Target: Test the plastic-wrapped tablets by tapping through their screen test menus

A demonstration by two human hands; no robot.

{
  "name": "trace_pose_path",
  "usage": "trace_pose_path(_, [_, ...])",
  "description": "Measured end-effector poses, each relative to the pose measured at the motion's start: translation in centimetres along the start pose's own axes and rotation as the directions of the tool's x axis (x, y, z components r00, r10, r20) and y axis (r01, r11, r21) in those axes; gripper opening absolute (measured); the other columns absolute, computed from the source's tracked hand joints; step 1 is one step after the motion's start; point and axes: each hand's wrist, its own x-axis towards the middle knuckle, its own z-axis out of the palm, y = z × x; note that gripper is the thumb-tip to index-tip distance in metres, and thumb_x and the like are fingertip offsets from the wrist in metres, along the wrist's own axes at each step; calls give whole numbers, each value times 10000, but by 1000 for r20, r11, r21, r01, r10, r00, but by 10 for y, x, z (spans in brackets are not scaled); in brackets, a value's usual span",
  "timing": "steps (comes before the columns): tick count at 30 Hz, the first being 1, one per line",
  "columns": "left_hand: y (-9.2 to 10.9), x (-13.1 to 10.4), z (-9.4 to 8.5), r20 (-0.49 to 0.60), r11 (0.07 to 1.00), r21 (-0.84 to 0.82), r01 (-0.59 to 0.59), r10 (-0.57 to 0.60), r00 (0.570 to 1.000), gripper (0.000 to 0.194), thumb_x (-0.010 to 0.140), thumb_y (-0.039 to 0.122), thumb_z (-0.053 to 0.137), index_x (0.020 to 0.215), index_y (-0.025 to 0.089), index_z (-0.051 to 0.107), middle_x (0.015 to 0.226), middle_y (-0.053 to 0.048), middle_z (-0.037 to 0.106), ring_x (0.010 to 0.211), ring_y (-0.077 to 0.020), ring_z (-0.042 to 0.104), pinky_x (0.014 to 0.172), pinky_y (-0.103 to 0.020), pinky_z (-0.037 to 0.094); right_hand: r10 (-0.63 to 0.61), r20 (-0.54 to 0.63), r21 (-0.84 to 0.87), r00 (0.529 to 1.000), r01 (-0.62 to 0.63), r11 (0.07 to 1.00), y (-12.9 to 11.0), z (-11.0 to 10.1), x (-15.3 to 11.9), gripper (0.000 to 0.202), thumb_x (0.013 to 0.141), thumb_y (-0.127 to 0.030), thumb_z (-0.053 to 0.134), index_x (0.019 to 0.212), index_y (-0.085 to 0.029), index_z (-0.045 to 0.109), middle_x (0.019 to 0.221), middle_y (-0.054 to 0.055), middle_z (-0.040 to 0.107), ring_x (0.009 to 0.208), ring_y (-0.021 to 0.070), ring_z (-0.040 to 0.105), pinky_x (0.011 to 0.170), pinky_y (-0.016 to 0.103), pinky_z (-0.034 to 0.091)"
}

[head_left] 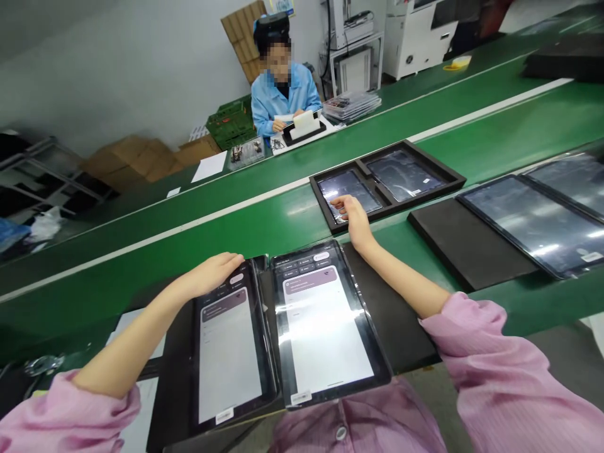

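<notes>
My left hand lies over the top edge of a lit tablet, its fingers together and stretched toward the far corner; I cannot tell from the head view whether my thumb pinches from beneath. My right hand, near the middle of the frame, has its fingers loosely bent and a little apart, over the near part of a dark tablet; whether the fingertips touch its glass I cannot tell.

The lit tablet under my left hand is at the lower centre-left, and a second lit tablet lies just beside it at the lower centre, tilted slightly the other way. Both show a pale page with a mauve banner near the top, and each bears a white label at its bottom edge. Black board shows to the right of the second one.

The dark tablet sits in the left compartment of a black tray, right of centre, with another dark tablet in the right compartment. Further right, two more tablets lie side by side, partly over a black slab. A green work surface runs across the frame. At the upper centre, a co-worker in a blue jacket has both hands near a device with a white block.
</notes>
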Motion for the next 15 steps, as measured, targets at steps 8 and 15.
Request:
trace_pose_path(8, [-17, -2, -3, 157, 977, -118, -177, 194, 968, 753, 730, 772, 579, 1226, 218, 698, 1242, -101, 730, 1134, -307, 686, 1023, -384, 548, -18, 668, -49, 744, 68, 996, -10, -7, -5, 507, 783, -520, 755, 1172, -204, 679, 1043, 54, 690, 901, 220, 615, 858, 374, 496])
trace_pose_path(15, [-27, -8, 10, 50, 957, -211, -199, 214, 976, 744, 802, 748, 526, 1332, 241, 650, 1401, -88, 671, 1274, -309, 638, 1119, -417, 500, -49, 745, -71, 665, 153, 986, -15, -12, -6, 600, 785, -402, 758, 1336, -205, 620, 1137, 80, 681, 977, 241, 628, 920, 417, 519])
